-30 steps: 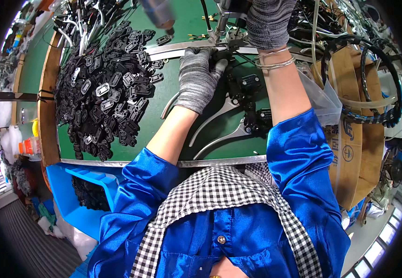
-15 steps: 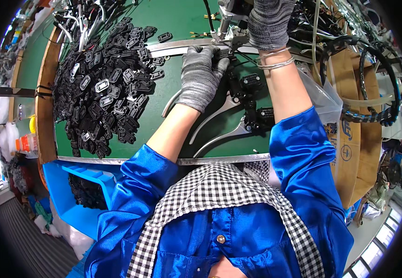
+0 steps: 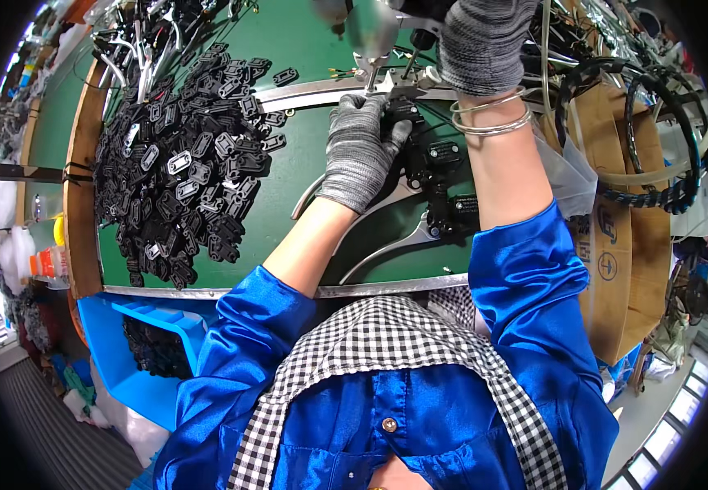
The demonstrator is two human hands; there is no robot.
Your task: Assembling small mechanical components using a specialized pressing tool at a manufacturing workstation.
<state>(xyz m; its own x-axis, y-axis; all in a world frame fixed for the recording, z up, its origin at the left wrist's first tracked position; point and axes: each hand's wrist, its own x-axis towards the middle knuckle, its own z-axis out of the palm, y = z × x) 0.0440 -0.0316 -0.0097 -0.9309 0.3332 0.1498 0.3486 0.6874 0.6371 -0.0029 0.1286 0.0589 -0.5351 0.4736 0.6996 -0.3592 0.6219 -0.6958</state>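
Observation:
My left hand (image 3: 358,151), in a grey knitted glove, is closed round the black body of a brake lever (image 3: 308,196) at the metal rail. Its silver blade sticks out beside my wrist. My right hand (image 3: 485,49), gloved too, is raised at the top edge, its fingers curled and largely hidden; what they grip I cannot make out. Left of it, a blurred metal tool (image 3: 373,33) points down at the rail by my left fingertips. Two more brake levers (image 3: 395,241) with black bodies lie on the green table, to the right of my left forearm.
A large heap of black plate-like parts (image 3: 178,163) covers the table's left side, along a wooden edge (image 3: 83,188). Cabled levers (image 3: 138,49) are piled behind it. A blue bin (image 3: 113,359) stands below left; a cardboard box (image 3: 615,245) and black hoses (image 3: 689,180) are at right.
The metal tool above the rail has shifted left and nearer, and is now blurred. My right hand has moved slightly right. My left hand stays on the brake lever, a little lower in view.

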